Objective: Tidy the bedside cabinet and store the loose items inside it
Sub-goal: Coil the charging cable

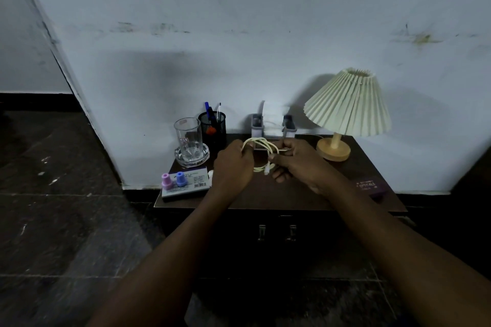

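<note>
In the middle of the frame, my left hand (pixel 233 160) and right hand (pixel 293 164) both pinch the pale cable (pixel 261 147) above the cabinet (pixel 292 194), holding its loops together so it stores neatly inside.

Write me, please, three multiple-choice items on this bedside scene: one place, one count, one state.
1. Where on the cabinet top does the lamp stand? A. back right B. front left C. front middle
2. How many small bottles stand on the box? A. one B. two C. four
3. How is the white cable? A. lying loose B. gripped by left hand and right hand C. hanging off the edge

1 A: its base sits near the wall, at right.
2 B: one pink cap, one blue cap.
3 B: both hands' fingers curl round its loops.
</note>
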Demonstrator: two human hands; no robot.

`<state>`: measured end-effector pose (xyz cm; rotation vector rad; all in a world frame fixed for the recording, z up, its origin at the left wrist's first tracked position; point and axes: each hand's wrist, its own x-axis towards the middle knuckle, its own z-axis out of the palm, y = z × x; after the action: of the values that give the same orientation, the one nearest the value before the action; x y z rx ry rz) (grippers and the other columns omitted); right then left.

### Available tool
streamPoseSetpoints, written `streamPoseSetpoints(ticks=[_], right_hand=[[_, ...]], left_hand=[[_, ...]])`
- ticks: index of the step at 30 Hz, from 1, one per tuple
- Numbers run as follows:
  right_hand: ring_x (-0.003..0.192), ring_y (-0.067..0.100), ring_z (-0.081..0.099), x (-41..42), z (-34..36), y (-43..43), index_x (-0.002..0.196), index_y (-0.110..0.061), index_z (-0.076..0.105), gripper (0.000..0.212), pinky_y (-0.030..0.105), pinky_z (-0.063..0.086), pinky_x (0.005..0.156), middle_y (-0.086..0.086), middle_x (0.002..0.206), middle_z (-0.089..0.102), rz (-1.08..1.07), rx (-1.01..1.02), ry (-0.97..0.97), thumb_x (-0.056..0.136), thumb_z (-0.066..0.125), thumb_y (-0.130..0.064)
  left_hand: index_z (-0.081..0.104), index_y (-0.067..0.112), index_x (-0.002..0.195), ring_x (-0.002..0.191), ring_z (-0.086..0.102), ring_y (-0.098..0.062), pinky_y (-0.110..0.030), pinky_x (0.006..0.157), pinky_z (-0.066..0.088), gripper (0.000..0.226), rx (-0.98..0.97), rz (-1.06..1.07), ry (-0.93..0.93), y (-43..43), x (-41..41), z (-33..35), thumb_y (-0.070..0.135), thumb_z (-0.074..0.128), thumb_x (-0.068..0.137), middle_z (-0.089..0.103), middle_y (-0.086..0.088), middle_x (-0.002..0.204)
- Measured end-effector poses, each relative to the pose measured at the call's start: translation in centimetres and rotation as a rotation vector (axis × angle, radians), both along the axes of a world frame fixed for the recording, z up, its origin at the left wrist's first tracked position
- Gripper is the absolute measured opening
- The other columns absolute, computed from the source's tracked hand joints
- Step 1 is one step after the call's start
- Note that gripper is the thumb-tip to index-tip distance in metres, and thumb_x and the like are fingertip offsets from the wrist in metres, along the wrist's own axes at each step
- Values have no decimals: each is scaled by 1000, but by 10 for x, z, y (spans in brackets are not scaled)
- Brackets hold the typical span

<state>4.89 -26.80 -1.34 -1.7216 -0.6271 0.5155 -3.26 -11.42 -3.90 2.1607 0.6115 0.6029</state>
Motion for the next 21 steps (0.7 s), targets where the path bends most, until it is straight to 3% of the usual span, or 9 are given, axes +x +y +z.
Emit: streamPoseSetpoints(ticks=[4,7,9,12,16,19,21], right_hand=[[64,26,72,11,-4,-1,102,-1,67,7,37,63,63,21,79,73,-15,-96,124,96,64,-1],[66,22,72,12,-20,3,104,-5,65,8,38,63,65,14,81,73,-17,-42,259,96,68,-7],[68,19,72,13,-32,4,106,-6,66,15,34,62,59,12,86,74,-22,-79,160,92,72,-6],[68,24,74,21,-44,5,108,-8,72,23,34,60,55,15,93,76,-53,-244,-72,87,70,1],[65,29,75,34,-56,7,109,-5,71,24,44,64,60,13,93,74,-43,-434,-206,86,67,1],[61,23,74,41,-59,6,106,-13,64,22,41,64,61,6,96,71,-100,-485,-340,87,74,-10],[62,19,73,46,-61,5,98,-14,66,15,38,63,62,8,90,74,-114,-432,-331,87,75,-13]], left_hand=[[52,21,77,71,69,-33,-46,74,58,41,31,14,48,-3,4,-11,54,40,97,68,-5,78],[54,19,78,79,68,-30,-39,71,55,38,-38,-77,107,-7,7,-17,49,44,99,67,-4,81],[59,17,80,86,67,-28,-34,66,46,40,-106,-124,148,-7,7,-18,48,47,102,65,-3,83],[70,10,81,75,72,-27,-36,53,59,46,-265,-182,184,-1,7,-21,50,56,99,70,-6,79],[70,7,72,62,69,-24,-50,63,63,33,-172,-156,197,10,14,-36,35,68,89,71,-11,70],[78,9,86,61,66,-20,-47,71,62,20,-91,-177,241,14,18,-44,28,73,86,76,-11,77],[80,12,93,63,64,-16,-41,75,62,19,-5,-200,277,14,20,-43,29,75,87,78,-6,85]])
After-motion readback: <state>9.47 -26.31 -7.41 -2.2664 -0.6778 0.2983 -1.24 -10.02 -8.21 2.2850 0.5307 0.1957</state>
